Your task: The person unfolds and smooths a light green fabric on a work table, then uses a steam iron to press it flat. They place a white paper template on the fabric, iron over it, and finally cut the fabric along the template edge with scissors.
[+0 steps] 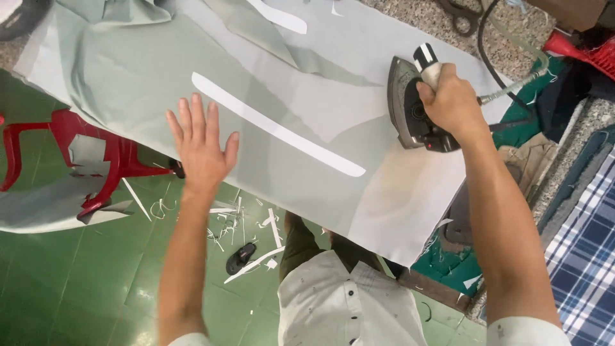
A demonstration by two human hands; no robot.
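head view looks down on a wide sheet of pale grey-green fabric (307, 109) spread over a work surface. right hand (451, 99) is wrapped tight around the pale handle of a dark metal steam iron (413, 115), fingers closed on it, and the iron sits flat on the fabric near the cloth's right edge, its pointed nose aimed toward the far side. a black cord (485, 45) and a clear hose (522, 48) run off from the iron toward the far right. left hand (202, 144) lies flat, palm down, on the fabric's near edge with its fingers spread apart and holding nothing. between the two hands a long narrow white strip (275, 125) lies diagonally on the cloth, well apart from the iron and just beside the left fingertips. below the near edge, a red plastic chair (96, 150) stands on the green tiled floor (77, 282) with grey pieces draped on it, and white scraps (246, 224) and a black sandal (240, 258) lie scattered near it. a blue checked cloth (586, 250) lies at the far right.
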